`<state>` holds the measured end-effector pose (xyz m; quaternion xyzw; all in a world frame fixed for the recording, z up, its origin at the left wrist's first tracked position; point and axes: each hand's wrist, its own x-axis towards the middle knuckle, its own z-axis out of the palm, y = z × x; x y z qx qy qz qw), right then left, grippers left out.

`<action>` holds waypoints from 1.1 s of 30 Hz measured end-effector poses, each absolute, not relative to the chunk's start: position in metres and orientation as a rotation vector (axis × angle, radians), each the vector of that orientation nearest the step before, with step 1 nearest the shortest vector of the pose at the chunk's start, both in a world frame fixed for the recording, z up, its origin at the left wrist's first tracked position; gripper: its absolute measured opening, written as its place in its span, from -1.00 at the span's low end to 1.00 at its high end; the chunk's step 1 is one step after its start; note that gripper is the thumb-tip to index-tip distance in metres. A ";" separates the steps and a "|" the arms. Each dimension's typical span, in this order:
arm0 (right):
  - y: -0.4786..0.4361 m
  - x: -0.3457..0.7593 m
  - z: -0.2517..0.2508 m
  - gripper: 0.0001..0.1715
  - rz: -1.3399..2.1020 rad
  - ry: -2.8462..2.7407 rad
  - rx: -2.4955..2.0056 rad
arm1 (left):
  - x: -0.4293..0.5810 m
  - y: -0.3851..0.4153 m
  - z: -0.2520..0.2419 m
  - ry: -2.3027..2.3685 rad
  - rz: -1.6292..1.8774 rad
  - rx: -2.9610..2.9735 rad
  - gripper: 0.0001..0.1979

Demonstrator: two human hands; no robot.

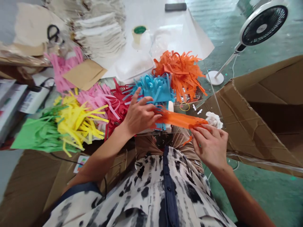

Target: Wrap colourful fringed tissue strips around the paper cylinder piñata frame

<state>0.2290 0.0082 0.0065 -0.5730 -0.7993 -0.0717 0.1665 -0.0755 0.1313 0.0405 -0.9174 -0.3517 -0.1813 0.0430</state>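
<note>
Already fringed: orange pile (180,74) and blue bundle (155,90), lying beyond; apparently midway: one orange strip (181,119), before you, right end pinched by your right hand (210,142), your left hand (141,115) fingers-spread at the other, hold unclear.

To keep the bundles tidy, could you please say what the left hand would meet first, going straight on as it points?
Beyond the orange strip at its fingers, the left hand would probably meet the blue fringed bundle first; depth is unclear.
</note>
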 end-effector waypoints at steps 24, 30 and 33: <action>0.014 0.230 -0.008 -0.74 -0.222 -2.239 -1.597 | -0.008 0.080 -0.008 -1.028 -0.572 -3.098 -0.66; 0.018 0.228 -0.001 -0.85 -0.078 -2.102 -1.741 | -0.014 0.099 0.003 -1.329 -0.672 -3.164 -0.84; 0.023 0.217 0.003 -0.80 -0.113 -2.049 -1.858 | -0.014 0.101 0.004 -1.456 -0.693 -3.089 -0.85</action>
